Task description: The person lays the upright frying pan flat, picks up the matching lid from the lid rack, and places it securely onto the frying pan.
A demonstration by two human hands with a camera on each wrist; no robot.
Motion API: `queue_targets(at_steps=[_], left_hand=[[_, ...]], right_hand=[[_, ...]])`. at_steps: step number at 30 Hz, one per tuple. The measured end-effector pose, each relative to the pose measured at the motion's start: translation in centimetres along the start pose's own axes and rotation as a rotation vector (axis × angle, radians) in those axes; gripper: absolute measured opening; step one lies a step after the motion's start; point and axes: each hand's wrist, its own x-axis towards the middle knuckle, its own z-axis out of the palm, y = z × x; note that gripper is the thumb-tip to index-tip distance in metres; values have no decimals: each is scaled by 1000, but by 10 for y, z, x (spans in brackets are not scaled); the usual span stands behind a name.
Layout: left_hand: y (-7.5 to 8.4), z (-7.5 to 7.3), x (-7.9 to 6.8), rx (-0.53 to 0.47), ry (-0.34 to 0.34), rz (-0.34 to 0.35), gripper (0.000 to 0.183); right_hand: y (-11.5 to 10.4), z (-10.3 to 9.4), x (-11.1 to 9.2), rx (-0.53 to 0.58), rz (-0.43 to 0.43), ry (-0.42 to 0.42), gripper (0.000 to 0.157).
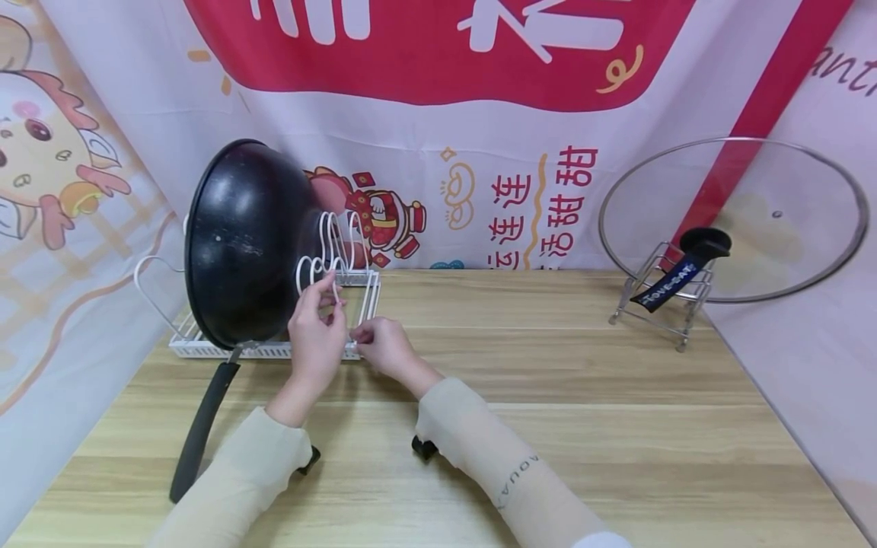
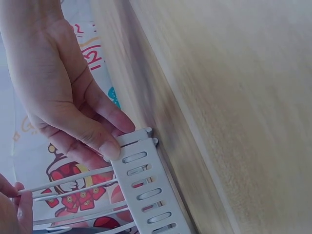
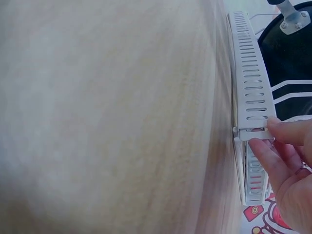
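Note:
A white slotted rack [image 1: 219, 349] stands on the table's left side, with looped wire dividers [image 1: 329, 228] rising from it. A black wok [image 1: 250, 243] leans on its side in the rack, its long handle [image 1: 202, 434] slanting down toward the front. My left hand [image 1: 317, 335] pinches one wire divider near the rack's right part. Beside it, my right hand [image 1: 387, 346] grips the rack's front right corner between thumb and fingers. The right wrist view shows that thumb on the slotted edge [image 3: 252, 83], where a narrower end section [image 3: 256, 175] joins it.
A glass lid [image 1: 788, 205] with a black knob [image 1: 706, 242] stands upright in a small metal wire stand [image 1: 651, 323] at the back right. The wooden table [image 1: 548, 380] meets printed cloth [image 1: 411, 129] at the back and sides.

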Motion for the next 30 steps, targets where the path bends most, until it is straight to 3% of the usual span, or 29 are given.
queue_targets(at_steps=[30], left_hand=[[8, 2, -5, 27, -31, 10, 45]], right_hand=[[4, -5, -6, -11, 12, 2, 16]])
